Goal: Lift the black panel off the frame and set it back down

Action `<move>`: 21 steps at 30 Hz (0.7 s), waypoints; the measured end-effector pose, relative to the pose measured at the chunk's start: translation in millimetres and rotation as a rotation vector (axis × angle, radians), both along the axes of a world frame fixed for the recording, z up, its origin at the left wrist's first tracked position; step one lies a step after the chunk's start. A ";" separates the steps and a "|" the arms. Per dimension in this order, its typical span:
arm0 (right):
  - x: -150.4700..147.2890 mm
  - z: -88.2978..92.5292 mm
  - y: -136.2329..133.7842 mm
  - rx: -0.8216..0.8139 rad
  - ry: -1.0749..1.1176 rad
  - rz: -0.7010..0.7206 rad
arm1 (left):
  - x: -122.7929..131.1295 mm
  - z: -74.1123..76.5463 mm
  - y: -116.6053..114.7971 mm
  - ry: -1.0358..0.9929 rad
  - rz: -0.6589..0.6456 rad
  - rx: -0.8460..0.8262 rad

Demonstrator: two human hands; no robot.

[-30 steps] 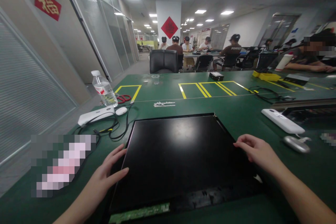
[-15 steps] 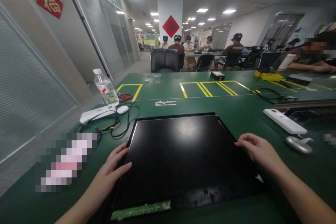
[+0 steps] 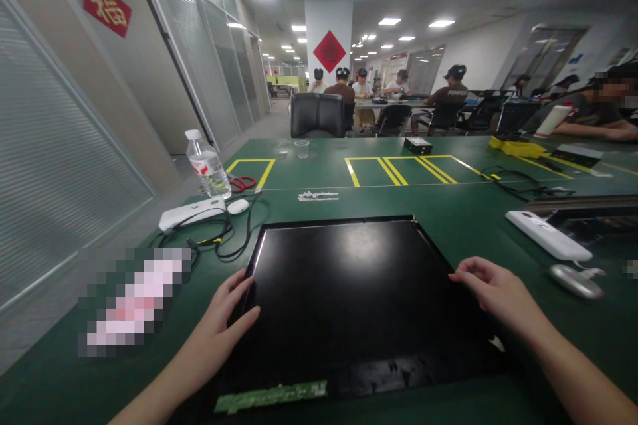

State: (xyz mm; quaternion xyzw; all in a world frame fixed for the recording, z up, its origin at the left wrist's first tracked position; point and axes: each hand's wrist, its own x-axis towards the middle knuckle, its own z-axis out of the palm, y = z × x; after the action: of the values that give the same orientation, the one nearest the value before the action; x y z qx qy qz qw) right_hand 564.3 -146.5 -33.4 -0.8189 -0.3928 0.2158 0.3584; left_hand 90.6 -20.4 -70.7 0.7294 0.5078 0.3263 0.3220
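Note:
A black LCD screen panel [image 3: 349,292] lies face up on the green table in front of me, with a green circuit board [image 3: 272,396] along its near left edge. My left hand [image 3: 224,319] grips the panel's left side, thumb on the dark surface and fingers along the frame. At the right edge, my right hand [image 3: 491,289] is closed in a pinch on the rim. The undersides of the fingers are hidden. A small whitish piece [image 3: 496,344] shows at the panel's lower right edge.
Left of the panel are a water bottle [image 3: 207,166], red-handled scissors [image 3: 242,183], a white device [image 3: 192,214] and black cables [image 3: 234,249]. A white power bank-like device [image 3: 548,236] and a silver mouse-shaped object [image 3: 575,281] lie right. Several people sit at tables beyond.
The whole view has shifted slightly, so everything appears a little further right. Both hands keep their places on the panel's sides.

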 end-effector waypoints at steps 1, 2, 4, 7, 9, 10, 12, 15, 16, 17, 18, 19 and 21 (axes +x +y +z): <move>-0.4 0.1 -0.4 -0.012 -0.015 0.005 | -1.5 1.3 -1.1 0.027 -0.013 0.016; -0.7 0.0 -0.6 -0.020 -0.027 0.010 | -3.4 3.8 -2.5 0.069 -0.036 0.039; -0.8 -0.2 -0.9 -0.028 -0.036 0.017 | -8.1 12.7 -6.0 0.191 -0.116 0.102; -0.8 -0.5 -0.5 -0.030 -0.032 0.020 | -15.2 31.0 -13.1 0.340 -0.308 0.191; -1.1 -0.4 0.1 -0.027 -0.037 0.020 | -18.2 42.0 -18.1 0.418 -0.456 0.183; -1.3 -0.4 0.4 -0.024 -0.045 0.019 | -19.0 46.3 -20.2 0.453 -0.519 0.179; -2.0 -0.4 1.0 -0.015 -0.061 0.024 | -18.9 52.1 -22.8 0.512 -0.605 0.183; -3.5 -0.3 1.4 -0.003 -0.074 0.033 | -16.3 56.2 -22.5 0.535 -0.657 0.210; -4.1 -0.2 1.4 0.002 -0.075 0.032 | -15.3 56.9 -21.6 0.525 -0.666 0.219; -4.8 -0.1 1.4 0.008 -0.075 0.027 | -14.7 57.4 -20.6 0.513 -0.675 0.228; -5.3 -0.1 1.3 0.014 -0.074 0.021 | -14.4 57.9 -19.6 0.500 -0.681 0.236; -5.8 0.0 1.2 0.020 -0.074 0.016 | -14.5 58.4 -18.8 0.493 -0.686 0.241; -6.1 -0.1 1.0 0.030 -0.075 0.012 | -15.4 59.3 -17.8 0.491 -0.695 0.248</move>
State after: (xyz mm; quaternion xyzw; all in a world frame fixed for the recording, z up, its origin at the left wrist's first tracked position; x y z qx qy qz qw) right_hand 558.2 -145.5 -33.4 -0.8186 -0.4141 0.1814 0.3543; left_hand 75.3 -38.2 -11.5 0.9458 0.2507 0.0743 0.1926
